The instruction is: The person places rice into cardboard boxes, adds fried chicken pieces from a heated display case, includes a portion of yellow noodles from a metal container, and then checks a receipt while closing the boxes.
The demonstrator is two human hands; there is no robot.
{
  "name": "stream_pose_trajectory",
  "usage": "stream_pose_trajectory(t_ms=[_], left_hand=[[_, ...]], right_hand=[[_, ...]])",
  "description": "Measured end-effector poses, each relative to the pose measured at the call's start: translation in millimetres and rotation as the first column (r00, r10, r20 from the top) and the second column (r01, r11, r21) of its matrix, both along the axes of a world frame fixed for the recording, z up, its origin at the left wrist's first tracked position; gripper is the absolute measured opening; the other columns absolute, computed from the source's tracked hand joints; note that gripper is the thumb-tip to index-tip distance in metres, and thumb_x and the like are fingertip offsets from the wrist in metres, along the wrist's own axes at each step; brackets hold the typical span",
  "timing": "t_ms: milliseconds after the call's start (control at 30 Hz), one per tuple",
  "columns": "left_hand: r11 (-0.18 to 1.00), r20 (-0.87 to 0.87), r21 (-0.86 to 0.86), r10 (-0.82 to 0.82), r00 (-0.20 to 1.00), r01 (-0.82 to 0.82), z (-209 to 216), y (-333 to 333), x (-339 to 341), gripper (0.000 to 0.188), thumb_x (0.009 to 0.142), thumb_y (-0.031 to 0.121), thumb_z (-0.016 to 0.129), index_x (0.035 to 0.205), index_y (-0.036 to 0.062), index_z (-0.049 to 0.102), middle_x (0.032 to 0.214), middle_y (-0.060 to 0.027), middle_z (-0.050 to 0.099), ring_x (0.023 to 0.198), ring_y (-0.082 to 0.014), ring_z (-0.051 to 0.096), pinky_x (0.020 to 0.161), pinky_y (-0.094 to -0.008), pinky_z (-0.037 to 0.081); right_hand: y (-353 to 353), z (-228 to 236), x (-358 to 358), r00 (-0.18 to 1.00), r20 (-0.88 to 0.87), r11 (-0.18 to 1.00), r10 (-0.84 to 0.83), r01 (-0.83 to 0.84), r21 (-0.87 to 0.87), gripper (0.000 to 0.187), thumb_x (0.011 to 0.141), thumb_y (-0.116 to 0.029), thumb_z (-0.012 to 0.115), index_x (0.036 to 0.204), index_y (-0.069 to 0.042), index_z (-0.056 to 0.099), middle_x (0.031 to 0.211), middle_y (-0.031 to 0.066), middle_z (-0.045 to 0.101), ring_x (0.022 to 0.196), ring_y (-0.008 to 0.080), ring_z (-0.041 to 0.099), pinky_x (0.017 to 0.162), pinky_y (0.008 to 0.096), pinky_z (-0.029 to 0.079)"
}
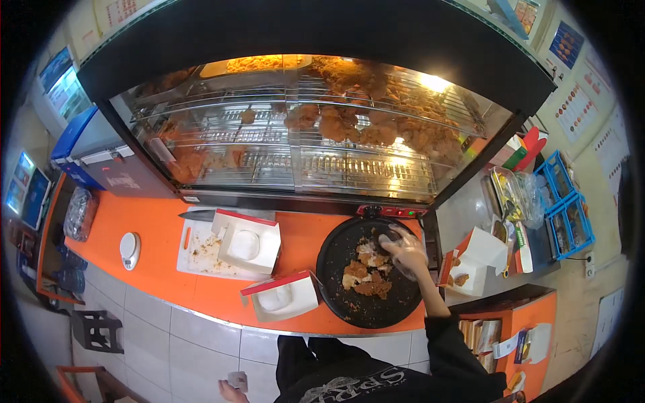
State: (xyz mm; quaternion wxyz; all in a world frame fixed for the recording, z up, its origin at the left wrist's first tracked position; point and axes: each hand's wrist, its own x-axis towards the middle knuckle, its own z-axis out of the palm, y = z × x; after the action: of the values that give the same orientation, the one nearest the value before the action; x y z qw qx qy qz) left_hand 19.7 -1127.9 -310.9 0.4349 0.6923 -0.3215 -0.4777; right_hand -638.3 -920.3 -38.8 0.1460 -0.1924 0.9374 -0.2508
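Note:
My right hand (pixel 407 255), in a clear plastic glove, is over the right side of a round black tray (pixel 336 305). Its fingers are curled, and a rounded grey thing (pixel 385 240) shows at their tips; I cannot make out what it is. Broken fried chicken (pixel 373 287) with brown crust and pale meat lies beside it on the tray, among scattered crumbs. Low at the front, away from the counter, my left hand (pixel 232 391) is closed around a small grey-white thing (pixel 238 381) whose kind is unclear.
Left of the tray, two open boxes (pixel 299 303) hold white rounded portions. One rests on a white cutting board (pixel 195 258), near a knife (pixel 197 215). A glass-fronted food warmer (pixel 295 144) spans the back. Another open box (pixel 482 258) with fried pieces stands right; a white scale (pixel 130 250) sits left.

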Motion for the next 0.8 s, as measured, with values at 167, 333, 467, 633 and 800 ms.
stream_pose_trajectory(t_ms=[167,333,467,633,800], left_hand=[[0.990,0.398,-0.059,-0.098,0.912,0.132,88.1,-31.4,-78.3,0.048,0.076,0.011,0.047,0.120,-0.0078,0.048,0.118,-0.0228,0.051,0.107,-0.0305,0.051,0.086,-0.0374,0.044],[0.846,0.700,-0.169,-0.257,0.666,0.505,175.8,-77.4,-149.9,0.042,0.085,0.008,0.047,0.125,-0.0046,0.043,0.121,-0.0184,0.049,0.103,-0.0262,0.054,0.083,-0.0351,0.047],[0.687,0.454,-0.354,-0.468,0.759,0.635,204.9,-123.0,-217.7,0.039,0.084,0.002,0.046,0.122,-0.0068,0.045,0.122,-0.0183,0.051,0.110,-0.0262,0.051,0.091,-0.0329,0.041],[0.355,0.569,-0.336,-0.661,0.488,0.872,273.8,-139.5,-320.0,0.043,0.081,0.008,0.055,0.121,-0.0050,0.047,0.124,-0.0199,0.049,0.111,-0.0279,0.051,0.090,-0.0346,0.042],[-0.260,0.836,-0.094,-0.545,-0.066,0.961,289.9,-109.6,-385.4,0.057,0.070,0.027,0.070,0.120,0.0073,0.050,0.106,-0.0205,0.058,0.089,-0.0349,0.059,0.076,-0.0396,0.047]], right_hand=[[63.0,-15.3,56.9,0.917,-0.399,1.000,0.027,-0.022,0.017,0.045,0.071,-0.014,0.068,0.115,-0.015,0.056,0.097,0.0180,0.057,0.084,0.0321,0.057,0.077,0.0380,0.045],[22.3,-18.8,123.6,0.861,-0.486,0.982,-0.152,0.186,0.022,0.042,0.071,-0.028,0.067,0.110,-0.015,0.058,0.108,0.0220,0.052,0.101,0.0388,0.048,0.084,0.0471,0.040],[-78.1,-15.6,143.3,0.891,-0.311,0.851,-0.332,0.425,0.309,0.048,0.074,-0.052,0.059,0.114,-0.028,0.053,0.123,0.0167,0.040,0.110,0.0421,0.036,0.085,0.0581,0.034],[-103.5,-52.7,148.8,0.894,-0.268,0.833,-0.360,0.438,0.339,0.047,0.070,-0.050,0.062,0.111,-0.030,0.055,0.120,0.0098,0.039,0.108,0.0425,0.034,0.080,0.0599,0.037],[-83.9,-82.8,151.2,0.900,-0.304,0.904,-0.312,0.379,0.197,0.034,0.068,-0.028,0.067,0.101,-0.021,0.059,0.110,0.0129,0.050,0.089,0.0354,0.051,0.069,0.0428,0.047]])
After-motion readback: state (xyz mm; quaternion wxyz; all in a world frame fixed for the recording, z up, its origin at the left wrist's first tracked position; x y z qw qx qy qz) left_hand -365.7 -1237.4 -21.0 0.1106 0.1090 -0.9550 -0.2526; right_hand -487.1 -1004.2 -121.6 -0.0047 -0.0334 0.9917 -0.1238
